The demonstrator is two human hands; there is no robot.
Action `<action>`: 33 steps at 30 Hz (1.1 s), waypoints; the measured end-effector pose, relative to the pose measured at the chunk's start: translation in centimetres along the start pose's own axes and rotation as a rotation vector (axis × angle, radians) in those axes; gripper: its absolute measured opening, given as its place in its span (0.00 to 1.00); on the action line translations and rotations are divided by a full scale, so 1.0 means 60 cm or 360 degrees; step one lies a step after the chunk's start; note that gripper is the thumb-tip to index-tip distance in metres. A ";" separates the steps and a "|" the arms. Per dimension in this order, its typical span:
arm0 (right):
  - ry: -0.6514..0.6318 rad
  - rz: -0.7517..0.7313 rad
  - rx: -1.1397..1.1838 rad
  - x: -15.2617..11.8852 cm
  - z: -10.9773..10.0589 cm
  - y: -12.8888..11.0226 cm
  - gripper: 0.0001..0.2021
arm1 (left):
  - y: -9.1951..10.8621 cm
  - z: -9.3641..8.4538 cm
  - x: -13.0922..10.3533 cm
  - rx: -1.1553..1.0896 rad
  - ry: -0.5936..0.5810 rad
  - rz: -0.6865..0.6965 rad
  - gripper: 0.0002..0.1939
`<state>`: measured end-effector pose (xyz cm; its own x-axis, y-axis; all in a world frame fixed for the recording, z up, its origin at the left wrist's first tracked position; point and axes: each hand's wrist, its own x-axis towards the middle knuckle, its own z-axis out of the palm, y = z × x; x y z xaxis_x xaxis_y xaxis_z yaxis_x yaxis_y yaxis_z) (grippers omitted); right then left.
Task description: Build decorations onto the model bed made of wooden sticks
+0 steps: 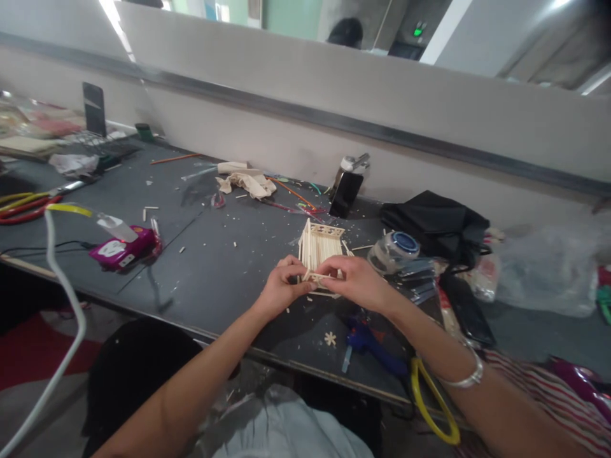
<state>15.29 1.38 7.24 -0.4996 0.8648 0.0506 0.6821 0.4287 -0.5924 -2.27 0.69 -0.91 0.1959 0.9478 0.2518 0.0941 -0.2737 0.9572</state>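
A small model built of pale wooden sticks (328, 243) rests on the dark table, with a slatted deck and a lattice rail at its far end. At its near end, my left hand (285, 284) pinches a thin wooden stick (317, 275) between thumb and fingers. From the other side my right hand (356, 280) has its thumb and fingertips closed on the same stick. Whether the stick is joined to the model cannot be made out. Just nearer to me lie a blue glue gun (377, 348) and a small star of wooden pieces (330, 338).
To the right are a clear round container (394, 251), a black bag (432, 222) and a dark phone (468, 308). Another phone (347, 194) leans upright behind the model. Crumpled cloth (248, 181) and sticks lie further back. A purple power socket (123, 248) and scissors (38, 202) are left.
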 end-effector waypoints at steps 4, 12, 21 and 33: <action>0.0070 -0.0002 -0.0050 -0.002 0.006 0.005 0.04 | -0.006 0.000 0.003 0.0033 -0.0024 0.0056 0.06; 0.0059 0.0052 -0.0049 -0.002 0.001 0.004 0.04 | -0.010 0.006 0.004 0.0048 0.0032 0.0127 0.03; -0.0036 0.0134 0.0161 -0.001 -0.004 0.009 0.09 | -0.013 0.006 0.006 0.0021 0.0032 0.0182 0.03; 0.0088 0.0017 -0.0044 -0.012 0.003 0.001 0.05 | -0.016 0.007 0.008 -0.0046 0.0019 0.0214 0.08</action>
<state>15.58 0.76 7.05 -0.4623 0.8822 0.0891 0.7022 0.4256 -0.5708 -1.84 1.35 -1.76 0.1931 0.9047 0.3798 0.0396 -0.3939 0.9183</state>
